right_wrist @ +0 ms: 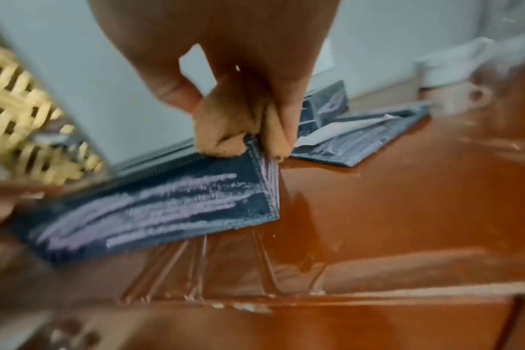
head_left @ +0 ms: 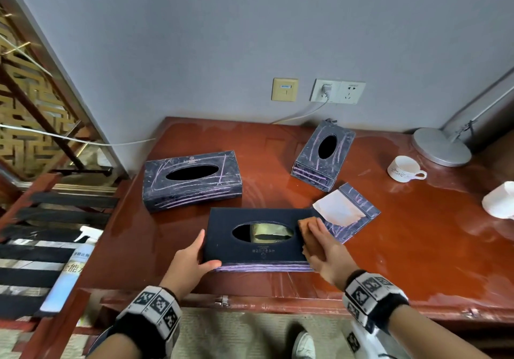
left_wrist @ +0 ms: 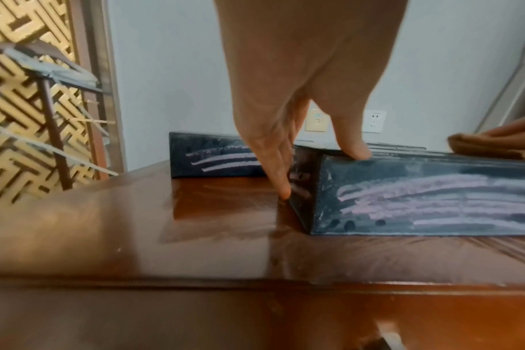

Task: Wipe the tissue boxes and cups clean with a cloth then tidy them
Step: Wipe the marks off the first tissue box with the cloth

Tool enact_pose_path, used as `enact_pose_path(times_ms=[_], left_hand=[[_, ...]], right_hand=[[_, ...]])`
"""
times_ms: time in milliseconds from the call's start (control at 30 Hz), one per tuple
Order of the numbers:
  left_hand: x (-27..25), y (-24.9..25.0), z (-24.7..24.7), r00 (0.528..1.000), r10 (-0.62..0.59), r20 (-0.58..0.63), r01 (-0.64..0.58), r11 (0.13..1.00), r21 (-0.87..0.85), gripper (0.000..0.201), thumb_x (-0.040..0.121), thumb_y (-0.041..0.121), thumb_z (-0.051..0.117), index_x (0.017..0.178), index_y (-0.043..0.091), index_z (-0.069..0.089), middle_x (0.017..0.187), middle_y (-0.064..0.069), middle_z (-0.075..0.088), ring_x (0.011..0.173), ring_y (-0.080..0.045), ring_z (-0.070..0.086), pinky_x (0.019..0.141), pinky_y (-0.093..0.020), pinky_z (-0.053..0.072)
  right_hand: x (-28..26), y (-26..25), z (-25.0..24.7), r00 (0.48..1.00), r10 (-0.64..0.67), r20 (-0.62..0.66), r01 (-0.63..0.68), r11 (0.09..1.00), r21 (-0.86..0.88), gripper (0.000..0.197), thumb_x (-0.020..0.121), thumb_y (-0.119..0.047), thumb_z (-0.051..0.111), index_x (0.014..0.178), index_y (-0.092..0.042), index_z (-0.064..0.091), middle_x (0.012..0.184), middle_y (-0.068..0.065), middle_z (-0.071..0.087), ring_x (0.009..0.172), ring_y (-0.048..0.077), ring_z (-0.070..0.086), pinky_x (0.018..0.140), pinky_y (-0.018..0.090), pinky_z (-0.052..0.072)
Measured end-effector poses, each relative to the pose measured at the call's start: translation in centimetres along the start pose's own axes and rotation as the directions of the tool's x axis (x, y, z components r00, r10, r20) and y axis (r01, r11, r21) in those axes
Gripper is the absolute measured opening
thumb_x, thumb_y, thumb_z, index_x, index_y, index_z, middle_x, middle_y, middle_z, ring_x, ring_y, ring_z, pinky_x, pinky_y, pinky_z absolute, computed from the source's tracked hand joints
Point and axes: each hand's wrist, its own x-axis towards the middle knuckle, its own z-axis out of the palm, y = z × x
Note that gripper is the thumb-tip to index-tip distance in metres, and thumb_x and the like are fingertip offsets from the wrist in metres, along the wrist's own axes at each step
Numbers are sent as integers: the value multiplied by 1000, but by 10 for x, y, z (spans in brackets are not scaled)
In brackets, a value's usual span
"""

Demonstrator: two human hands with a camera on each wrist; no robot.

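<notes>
Head view shows us wiping the near tissue box (head_left: 258, 236), which lies flat on the red-brown surface (head_left: 417, 241) close to its front edge. Our right hand (head_left: 325, 250) presses an orange-brown cloth (head_left: 307, 229) on the right end of the box top. Our left hand (head_left: 192, 258) steadies the left end.

The top looks dark and clean now, but the front side still has purple chalk lines. To do this step well, we should press the cloth flat and rub along the lines, not across them. We think the box may slide on the shiny surface, so the left hand must keep it from moving. The right end of the box has lines too, so we should wipe there as well.

Our left fingers (left_wrist: 282, 170) are straight and lie against the end of the box, with the thumb (left_wrist: 351, 144) on the top edge. Our right fingers (right_wrist: 288, 123) curl over the corner, and with the thumb they pinch the bunched cloth.

Two more tissue boxes, one long (head_left: 192, 180) and one small (head_left: 324, 155), wait farther back, still marked. A white cup (head_left: 404, 169) stands at the right, near a lamp base (head_left: 442, 147).
</notes>
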Motion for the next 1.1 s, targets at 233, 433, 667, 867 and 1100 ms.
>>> enact_pose_path(times_ms=[233,433,667,867,1100], left_hand=[[2,7,7,1000,-18,-8,19,999,45,68,78,11,75,138,21,46,120,0,65,109,-14,59,88,-20,42],[-1,37,-20,984,82,-157,-62,990,126,51,78,29,75,127,28,58,108,6,71,106,-17,64,91,-34,49],[0,85,-52,992,98,-75,-42,842,538,118,55,71,72,149,40,8,130,0,59,120,-23,54,96,-33,46],[8,88,-44,992,106,-73,-26,722,692,117,70,40,78,151,30,-7,106,-4,66,102,-23,61,83,-32,48],[26,81,-49,1000,-7,-10,11,864,503,107,79,39,72,152,24,-5,112,-6,64,100,-23,61,85,-37,50]], right_hand=[[6,-2,11,994,101,50,-103,994,33,113,70,-28,80,149,-24,-2,157,-5,-2,143,14,15,112,24,18],[19,-12,-12,989,146,-14,-140,966,220,94,60,-26,86,141,-23,36,136,-11,49,127,13,46,104,21,35],[36,-34,-65,987,143,71,-158,934,320,35,74,-42,74,104,-33,60,84,-7,67,71,15,66,61,28,57],[45,-52,-79,980,182,80,-195,955,224,28,91,-40,54,101,-17,65,94,4,69,83,20,66,61,20,49],[73,-77,-71,998,36,52,-14,930,-368,33,97,-32,43,128,-25,52,135,1,49,113,24,55,97,35,44]])
